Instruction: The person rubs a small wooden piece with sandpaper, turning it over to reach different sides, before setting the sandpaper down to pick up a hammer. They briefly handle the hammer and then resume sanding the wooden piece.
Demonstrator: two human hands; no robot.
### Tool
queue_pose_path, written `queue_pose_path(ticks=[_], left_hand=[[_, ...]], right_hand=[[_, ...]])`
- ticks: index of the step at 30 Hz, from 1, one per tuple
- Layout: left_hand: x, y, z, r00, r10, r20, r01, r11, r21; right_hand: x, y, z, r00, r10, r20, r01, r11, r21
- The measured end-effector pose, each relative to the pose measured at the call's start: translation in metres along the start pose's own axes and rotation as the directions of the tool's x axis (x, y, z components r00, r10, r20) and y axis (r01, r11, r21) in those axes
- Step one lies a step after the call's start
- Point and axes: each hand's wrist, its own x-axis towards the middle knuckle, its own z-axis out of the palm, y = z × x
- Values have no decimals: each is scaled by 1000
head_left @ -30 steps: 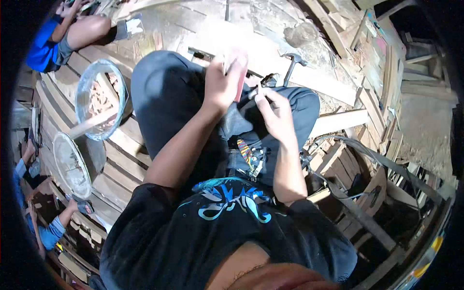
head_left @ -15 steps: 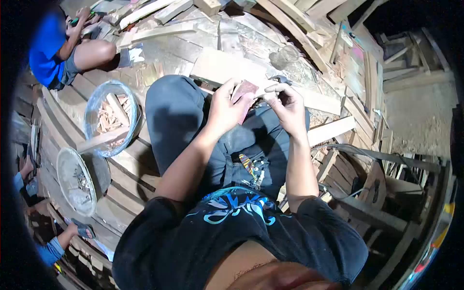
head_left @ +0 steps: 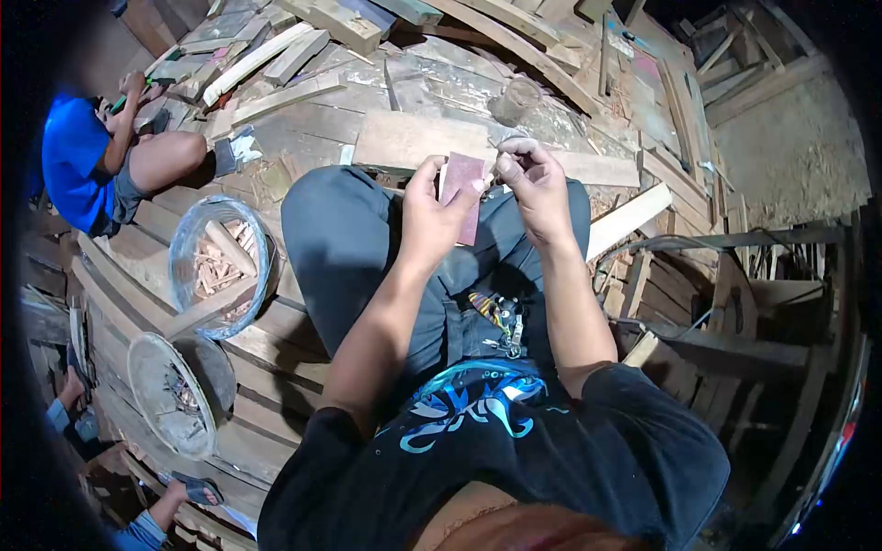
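My left hand (head_left: 427, 220) is closed around a reddish-brown strip of sandpaper (head_left: 467, 174), thumb across its face; a thin pale edge shows behind the strip. Close by on the right, my right hand (head_left: 537, 197) pinches something small and thin between thumb and fingertips, too small to make out. Both hands are above my crossed legs, a short gap between them. Just beyond them lies a pale wooden board (head_left: 400, 138) on the floor.
To my left stand a bucket (head_left: 175, 266) of wood offcuts and a tilted pale basin (head_left: 142, 386) with dark bits. A person in blue (head_left: 78, 165) sits at far left. Planks (head_left: 524, 55) are piled ahead. A pale plank (head_left: 629, 220) lies at right.
The sandpaper has turned more upright and shows more of its face. My right hand has shifted slightly left with its fingers drawn closer together. The whole view has swung a little.
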Motion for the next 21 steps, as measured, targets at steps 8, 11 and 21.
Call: queue_pose_path(ticks=[8,11,21], left_hand=[[-5,0,5,995,21,-97,-31,994,-101],[-6,0,1,999,-4,-47,1,997,-81],[-1,0,-5,992,-12,-122,-3,992,-126]], right_hand=[[-17,11,16,998,52,29,-51,998,-23],[-17,0,17,1000,8,-12,-8,998,-55],[-21,3,8,989,130,73,-112,969,-219]])
